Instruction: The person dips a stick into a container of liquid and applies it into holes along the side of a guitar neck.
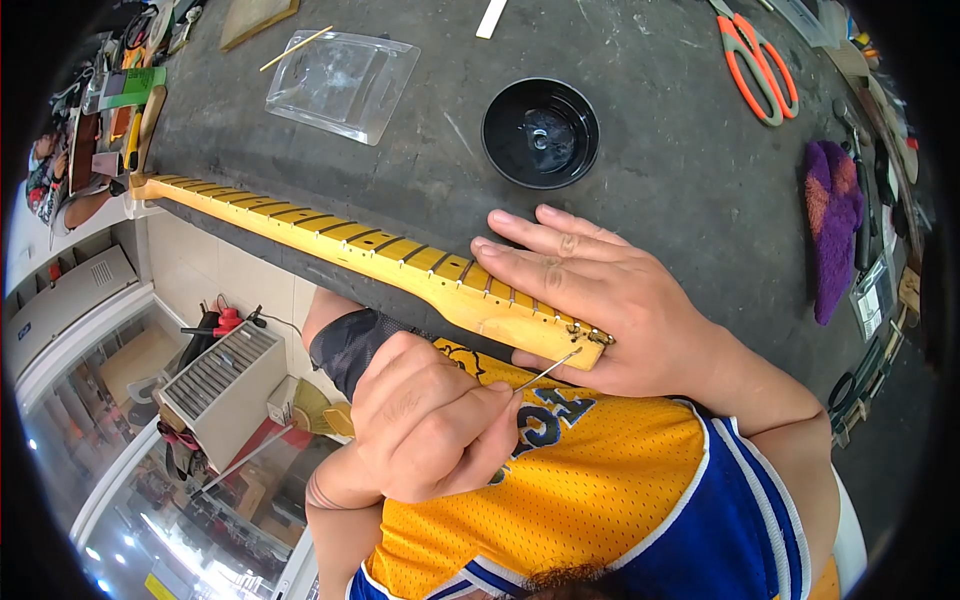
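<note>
A yellow wooden guitar neck [380, 262] runs diagonally from the upper left to the middle. Dark crosswise lines mark its fretboard, and dark bits sit around the heel end. My right hand [610, 300] lies over the heel, fingers stretched flat across the fretboard and thumb underneath. My left hand [430, 415] is closed in a pinch on a thin metal pick [548, 373]. The pick's tip meets or nearly meets the end of the heel; exact contact is hard to see. Its rear part is hidden inside my left fist.
On the grey table [420, 160] stand a black bowl [540, 134] and a clear plastic tray [345, 88] with a wooden stick [297, 48]. Orange-handled scissors [760, 70] and a purple cloth [832, 220] lie right. Another person [50, 180] shows far left.
</note>
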{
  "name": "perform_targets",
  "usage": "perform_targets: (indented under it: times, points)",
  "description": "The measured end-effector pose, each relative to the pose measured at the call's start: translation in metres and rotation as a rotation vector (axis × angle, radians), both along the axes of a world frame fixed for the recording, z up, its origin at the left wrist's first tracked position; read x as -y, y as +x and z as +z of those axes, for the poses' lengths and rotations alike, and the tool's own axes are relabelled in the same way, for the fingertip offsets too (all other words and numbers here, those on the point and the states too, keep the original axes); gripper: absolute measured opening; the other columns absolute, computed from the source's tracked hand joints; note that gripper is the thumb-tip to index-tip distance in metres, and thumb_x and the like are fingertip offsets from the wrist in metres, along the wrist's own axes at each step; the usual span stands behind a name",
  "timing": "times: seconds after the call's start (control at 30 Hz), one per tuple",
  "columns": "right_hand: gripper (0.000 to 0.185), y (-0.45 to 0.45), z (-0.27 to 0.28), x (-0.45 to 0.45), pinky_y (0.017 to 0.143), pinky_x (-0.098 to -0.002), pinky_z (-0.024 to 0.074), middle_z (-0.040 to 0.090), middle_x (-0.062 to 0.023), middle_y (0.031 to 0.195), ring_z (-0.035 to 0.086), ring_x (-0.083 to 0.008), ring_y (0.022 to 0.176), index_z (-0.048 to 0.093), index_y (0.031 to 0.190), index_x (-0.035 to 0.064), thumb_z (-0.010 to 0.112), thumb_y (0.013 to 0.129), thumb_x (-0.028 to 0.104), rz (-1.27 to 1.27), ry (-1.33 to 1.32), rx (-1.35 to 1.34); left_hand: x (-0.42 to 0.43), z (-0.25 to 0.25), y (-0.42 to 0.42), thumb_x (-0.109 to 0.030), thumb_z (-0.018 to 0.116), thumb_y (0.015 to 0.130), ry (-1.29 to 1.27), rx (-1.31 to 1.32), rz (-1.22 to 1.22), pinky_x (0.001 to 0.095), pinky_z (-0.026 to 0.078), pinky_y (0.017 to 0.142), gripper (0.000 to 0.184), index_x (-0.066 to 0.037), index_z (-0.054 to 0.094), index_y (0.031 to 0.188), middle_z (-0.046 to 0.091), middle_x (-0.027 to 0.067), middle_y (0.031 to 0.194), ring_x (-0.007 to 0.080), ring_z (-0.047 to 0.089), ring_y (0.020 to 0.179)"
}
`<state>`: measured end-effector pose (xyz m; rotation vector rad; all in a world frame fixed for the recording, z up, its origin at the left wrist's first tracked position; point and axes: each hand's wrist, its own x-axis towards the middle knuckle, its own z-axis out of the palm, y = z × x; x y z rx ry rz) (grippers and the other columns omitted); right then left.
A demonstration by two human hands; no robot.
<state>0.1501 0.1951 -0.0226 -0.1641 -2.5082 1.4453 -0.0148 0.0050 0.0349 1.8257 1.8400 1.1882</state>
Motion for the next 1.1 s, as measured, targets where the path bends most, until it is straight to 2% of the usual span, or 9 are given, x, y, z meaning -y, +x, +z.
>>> perform_targets:
  times: [0.2,0.7,0.77,1.1]
  points:
    - [0.079,0.000,0.001,-0.001,0.134,-0.0567,0.0421,0.070,-0.0126,0.163,0.059,-0.0340,0.159,0.064,0.164,0.0052,0.092,0.095,0.029,0.001,0.000,0.001,-0.002,-0.009,-0.007,0.008,0.090,0.078,0.039,-0.012,-0.029,0.0377,0.046,0.060,0.034,0.001,0.074,0.107,0.069,0.0085,0.083,0.0254,0.062,0.063]
    - [0.078,0.000,0.001,0.000,0.135,-0.0566,0.0417,0.069,-0.0122,0.164,0.058,-0.0330,0.160,0.064,0.164,0.0059,0.093,0.095,0.029,0.001,-0.008,0.006,-0.008,-0.007,-0.018,0.006,0.090,0.079,0.014,0.051,-0.032,0.0388,0.046,0.066,0.032,-0.002,0.076,0.107,0.070,0.0085,0.086,0.0262,0.063,0.068]
    - [0.077,-0.001,0.001,-0.001,0.135,-0.0571,0.0411,0.075,-0.0175,0.151,0.059,-0.0359,0.158,0.061,0.164,0.0021,0.089,0.097,0.028,0.003,0.008,-0.024,-0.008,-0.006,-0.023,0.005,0.089,0.079,0.001,0.034,-0.038,0.0390,0.046,0.068,0.031,-0.003,0.077,0.107,0.071,0.0078,0.087,0.0259,0.063,0.070]
    - [0.077,-0.001,0.001,-0.001,0.135,-0.0576,0.0409,0.076,-0.0173,0.151,0.059,-0.0362,0.158,0.061,0.164,0.0017,0.089,0.098,0.028,0.011,-0.005,-0.025,-0.011,-0.002,-0.024,0.004,0.089,0.080,0.007,0.028,0.003,0.0395,0.046,0.069,0.029,-0.003,0.077,0.105,0.070,0.0064,0.086,0.0252,0.063,0.070]
